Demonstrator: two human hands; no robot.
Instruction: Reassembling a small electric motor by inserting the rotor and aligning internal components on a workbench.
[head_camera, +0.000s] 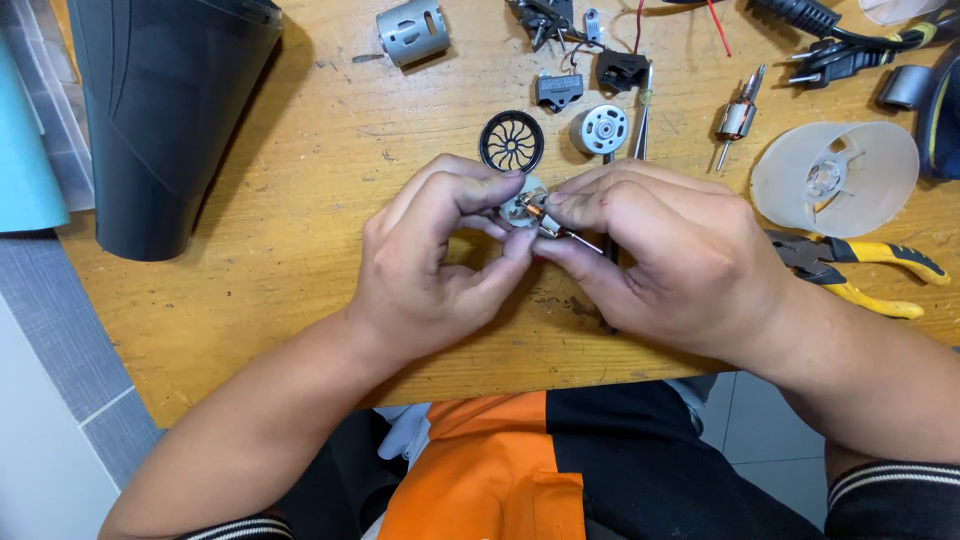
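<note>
Over the wooden table (300, 230), my left hand (430, 260) and my right hand (660, 255) meet at the middle. Between their fingertips sits a small motor part (527, 208), a pale round cap with copper windings and a thin metal shaft pointing right. Both hands pinch it: the left from the left side, the right from the right, thumb underneath. A dark thin tool runs down under my right hand, mostly hidden.
Behind the hands lie a black round grille (512, 142), a silver end cap (601, 129), a metal motor can (413, 32), a rotor (738, 120) and small black parts. A translucent fan housing (835, 178) and yellow-handled pliers (870, 270) sit right. A dark cone-shaped shell (165, 110) stands left.
</note>
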